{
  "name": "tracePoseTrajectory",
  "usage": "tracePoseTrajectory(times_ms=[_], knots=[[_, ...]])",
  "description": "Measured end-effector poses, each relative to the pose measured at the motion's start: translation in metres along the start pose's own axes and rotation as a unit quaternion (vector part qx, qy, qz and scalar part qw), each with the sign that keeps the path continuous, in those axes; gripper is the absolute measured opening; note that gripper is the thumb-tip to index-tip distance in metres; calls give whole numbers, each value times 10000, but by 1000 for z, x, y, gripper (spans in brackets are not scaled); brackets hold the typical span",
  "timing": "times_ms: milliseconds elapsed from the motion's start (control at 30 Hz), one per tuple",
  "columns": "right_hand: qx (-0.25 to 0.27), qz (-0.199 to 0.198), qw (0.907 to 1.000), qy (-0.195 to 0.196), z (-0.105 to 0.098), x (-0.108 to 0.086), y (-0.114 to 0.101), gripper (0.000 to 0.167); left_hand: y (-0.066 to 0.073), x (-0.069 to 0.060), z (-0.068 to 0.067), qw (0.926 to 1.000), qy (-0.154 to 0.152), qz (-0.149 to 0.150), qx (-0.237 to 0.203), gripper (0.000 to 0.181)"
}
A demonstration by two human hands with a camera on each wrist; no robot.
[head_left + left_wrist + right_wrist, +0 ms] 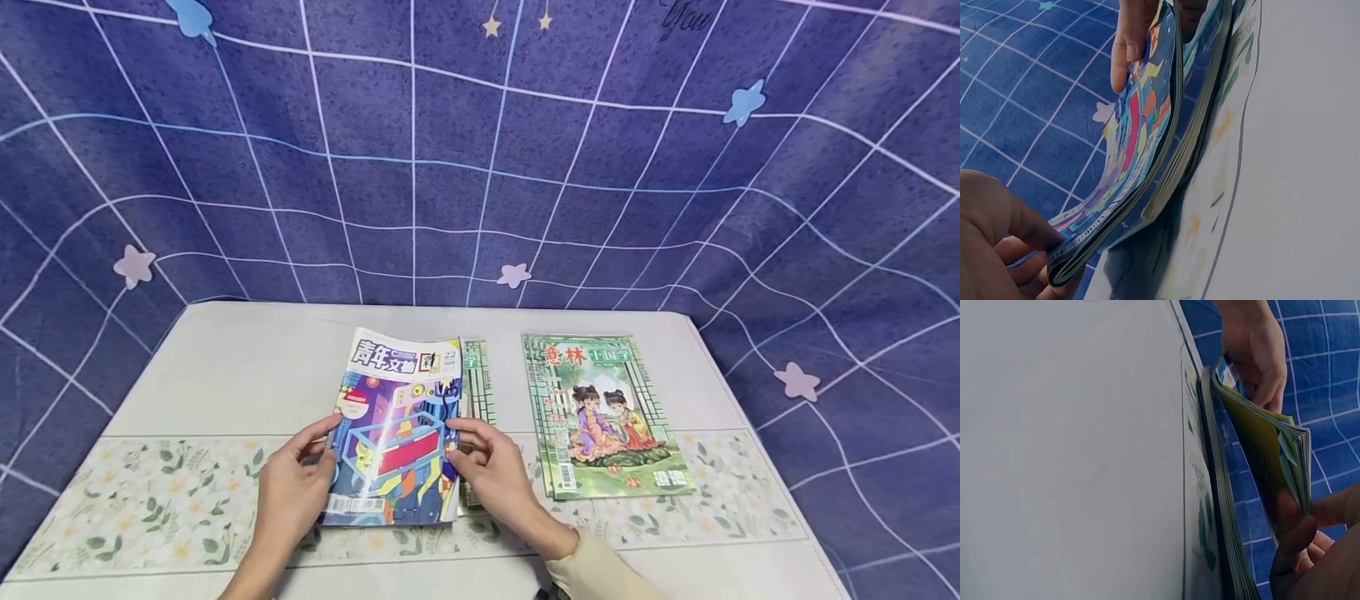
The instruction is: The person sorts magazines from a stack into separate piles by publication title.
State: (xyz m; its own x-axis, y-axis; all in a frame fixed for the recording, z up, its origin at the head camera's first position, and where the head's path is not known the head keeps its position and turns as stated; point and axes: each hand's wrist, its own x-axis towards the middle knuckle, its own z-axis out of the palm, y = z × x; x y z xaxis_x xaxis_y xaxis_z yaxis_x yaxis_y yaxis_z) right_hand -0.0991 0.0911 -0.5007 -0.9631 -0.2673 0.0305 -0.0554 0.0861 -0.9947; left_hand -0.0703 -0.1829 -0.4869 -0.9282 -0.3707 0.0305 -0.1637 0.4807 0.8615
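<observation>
A colourful magazine (393,429) with a purple and blue cover is held up, slightly bowed, between both hands. My left hand (288,492) pinches its left edge, thumb on the cover. My right hand (495,475) grips the opposite edge; in the right wrist view the fingers of the right hand (1316,550) hold the page edges, and a yellow back cover (1254,434) shows. Below, separated by a gap, lies a blue-covered magazine (1194,94) with thick page edges. A green magazine (480,383) sticks out at the right, mostly hidden.
To the right lies a stack of green magazines (622,417), the top one picturing two cartoon children. The white table (232,367) has a floral band (172,500) across it. A blue gridded cloth with stars (465,192) hangs behind.
</observation>
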Motion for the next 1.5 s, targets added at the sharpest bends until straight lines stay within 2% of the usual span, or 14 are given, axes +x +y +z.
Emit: tracePoseTrajectory(times_ms=[500, 1000, 1300, 1500], knots=[[-62, -306, 9995, -39, 26, 8, -2, 41, -11, 10, -15, 9991, 354, -184, 174, 44], [-152, -147, 9998, 13, 45, 13, -10, 40, -17, 15, -19, 9951, 926, -133, 316, 46], [-38, -151, 9999, 68, 54, 18, -11, 40, -21, 20, -24, 9944, 1019, -150, 254, 47], [95, -208, 9997, -15, 63, 23, -11, 41, -26, 24, -30, 9914, 1263, -95, 320, 46]])
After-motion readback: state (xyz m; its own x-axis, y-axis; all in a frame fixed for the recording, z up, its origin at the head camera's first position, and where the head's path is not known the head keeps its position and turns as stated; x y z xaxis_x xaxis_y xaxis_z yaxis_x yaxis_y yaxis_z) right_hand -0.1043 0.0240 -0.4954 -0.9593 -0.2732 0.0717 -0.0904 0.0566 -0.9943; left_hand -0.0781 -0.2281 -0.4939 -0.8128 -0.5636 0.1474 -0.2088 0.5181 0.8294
